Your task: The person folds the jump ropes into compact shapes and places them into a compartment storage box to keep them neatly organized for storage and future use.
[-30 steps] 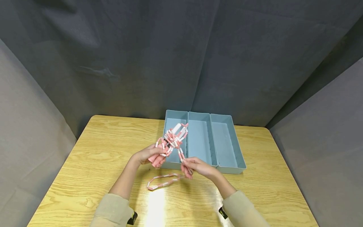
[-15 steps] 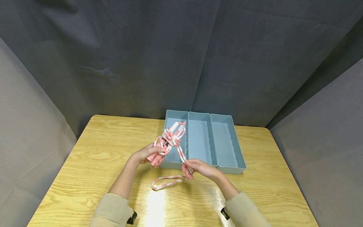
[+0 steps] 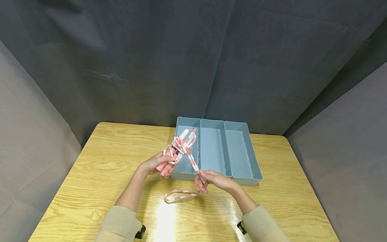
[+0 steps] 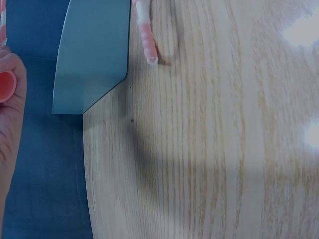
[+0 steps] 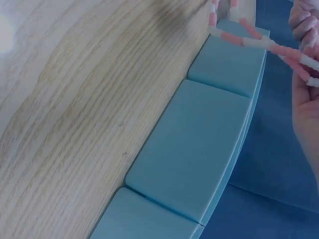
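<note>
A pink-and-white beaded jump rope [image 3: 182, 144] is bundled into a knot of coils above the left blue bin. My left hand [image 3: 153, 164] grips its pink handles [image 3: 164, 169] low at the bundle; a round handle end [image 4: 6, 85] pokes out of the fist in the left wrist view. Between thumb and fingers, my right hand [image 3: 214, 178] pinches a doubled strand [image 3: 193, 162] that runs taut down from the knot. Below that hand a free loop [image 3: 180, 196] of the rope hangs low over the table. The right wrist view shows beads [image 5: 254, 43] trailing from the fingers.
Three light-blue bins [image 3: 214, 148] stand side by side at the table's back middle, their near walls just beyond the hands. Dark curtain [image 3: 145, 67] closes off the back, and grey panels [image 3: 27, 141] flank the wooden table [image 3: 99, 168].
My right hand has shifted slightly right and toward me, drawing the strand longer. The knotted bundle has tipped a little left, and the hanging loop has slid right and grown smaller.
</note>
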Demonstrator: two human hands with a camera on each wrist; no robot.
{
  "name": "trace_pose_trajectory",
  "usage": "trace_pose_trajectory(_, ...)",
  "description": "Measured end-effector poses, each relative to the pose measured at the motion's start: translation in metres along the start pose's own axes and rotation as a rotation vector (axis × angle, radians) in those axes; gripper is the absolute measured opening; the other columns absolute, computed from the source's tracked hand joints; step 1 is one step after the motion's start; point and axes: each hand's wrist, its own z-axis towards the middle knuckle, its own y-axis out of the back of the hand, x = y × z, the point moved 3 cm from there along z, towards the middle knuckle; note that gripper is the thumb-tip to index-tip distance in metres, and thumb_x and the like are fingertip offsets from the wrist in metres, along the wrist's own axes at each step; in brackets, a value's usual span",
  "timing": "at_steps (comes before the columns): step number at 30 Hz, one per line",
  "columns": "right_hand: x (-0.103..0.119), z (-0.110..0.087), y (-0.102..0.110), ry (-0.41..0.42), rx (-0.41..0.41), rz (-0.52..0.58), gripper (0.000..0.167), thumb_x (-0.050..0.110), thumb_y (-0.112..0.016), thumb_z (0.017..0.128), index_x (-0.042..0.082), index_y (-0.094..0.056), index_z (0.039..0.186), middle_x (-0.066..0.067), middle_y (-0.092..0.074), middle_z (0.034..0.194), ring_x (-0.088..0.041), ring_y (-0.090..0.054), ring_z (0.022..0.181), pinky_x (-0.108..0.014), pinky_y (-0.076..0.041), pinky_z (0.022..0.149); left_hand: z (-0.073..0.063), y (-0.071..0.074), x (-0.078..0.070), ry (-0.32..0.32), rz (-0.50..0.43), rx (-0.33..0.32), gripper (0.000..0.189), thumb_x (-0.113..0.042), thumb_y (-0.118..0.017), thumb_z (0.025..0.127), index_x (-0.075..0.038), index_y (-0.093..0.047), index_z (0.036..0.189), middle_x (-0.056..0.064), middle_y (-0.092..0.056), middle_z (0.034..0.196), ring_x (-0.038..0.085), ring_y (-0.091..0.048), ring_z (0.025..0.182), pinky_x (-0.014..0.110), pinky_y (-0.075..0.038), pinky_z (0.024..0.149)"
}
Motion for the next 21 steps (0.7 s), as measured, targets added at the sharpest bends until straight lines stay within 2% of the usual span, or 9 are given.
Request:
trace_pose_trajectory(4, 0.0, -0.002, 0.0, -0.011, 0.002, -0.005, 0.048, 0.023, -0.015, 0.102, -0.006, -0.053, 0.096, -0.029, -0.05, 0.068, -0.022, -0.052, 0.057, -0.034, -0.046, 0.057, -0.002, 0.002, 0.0, 0.007, 0.001, -0.023, 0.019, -0.02, -0.04, 0.094, -0.005, -0.05, 0.087, 0.005, -0.057, 0.063, 0.012, -0.052, 0.048, 0.027, -0.046, 0.048)
trace_pose_trajectory(10, 0.005, -0.002, -0.001, 0.028, -0.014, -0.027, 0.047, 0.018, -0.014, 0.102, -0.008, -0.052, 0.096, -0.03, -0.047, 0.065, -0.026, -0.049, 0.052, -0.041, -0.044, 0.053, -0.002, 0.004, 0.001, 0.015, 0.008, -0.042, 0.021, -0.02, -0.039, 0.094, -0.004, -0.05, 0.086, 0.005, -0.058, 0.063, 0.012, -0.053, 0.049, 0.026, -0.047, 0.047)
trace_pose_trajectory(13, 0.006, -0.001, -0.001, 0.019, -0.036, -0.045, 0.047, 0.018, -0.015, 0.102, -0.008, -0.054, 0.097, -0.029, -0.045, 0.063, -0.012, -0.047, 0.051, -0.044, -0.044, 0.051, -0.002, 0.005, 0.002, 0.022, 0.009, -0.051, 0.021, -0.02, -0.04, 0.094, -0.004, -0.05, 0.087, 0.005, -0.058, 0.063, 0.012, -0.053, 0.048, 0.026, -0.047, 0.048)
trace_pose_trajectory(15, 0.009, -0.002, -0.002, 0.0, -0.058, -0.057, 0.047, 0.019, -0.016, 0.102, -0.009, -0.054, 0.098, -0.029, -0.043, 0.062, -0.009, -0.044, 0.049, -0.045, -0.045, 0.051, -0.002, 0.005, 0.002, 0.025, 0.006, -0.055, 0.02, -0.021, -0.042, 0.093, -0.003, -0.05, 0.088, 0.006, -0.058, 0.064, 0.012, -0.053, 0.049, 0.026, -0.047, 0.048)
trace_pose_trajectory(17, 0.011, -0.002, -0.003, -0.012, -0.075, -0.07, 0.047, 0.019, -0.017, 0.102, -0.011, -0.053, 0.098, -0.028, -0.041, 0.061, -0.011, -0.041, 0.047, -0.047, -0.044, 0.05, -0.002, 0.005, 0.003, 0.029, 0.006, -0.06, 0.021, -0.021, -0.043, 0.093, -0.001, -0.049, 0.089, 0.006, -0.058, 0.064, 0.012, -0.053, 0.048, 0.026, -0.047, 0.048)
trace_pose_trajectory(21, 0.016, -0.001, -0.004, -0.034, -0.102, -0.117, 0.045, 0.018, -0.02, 0.102, -0.013, -0.053, 0.097, -0.026, -0.039, 0.058, -0.019, -0.037, 0.045, -0.042, -0.046, 0.049, -0.002, 0.005, 0.004, 0.048, 0.007, -0.075, 0.023, -0.02, -0.042, 0.093, 0.002, -0.049, 0.09, 0.006, -0.058, 0.063, 0.012, -0.053, 0.048, 0.026, -0.047, 0.048)
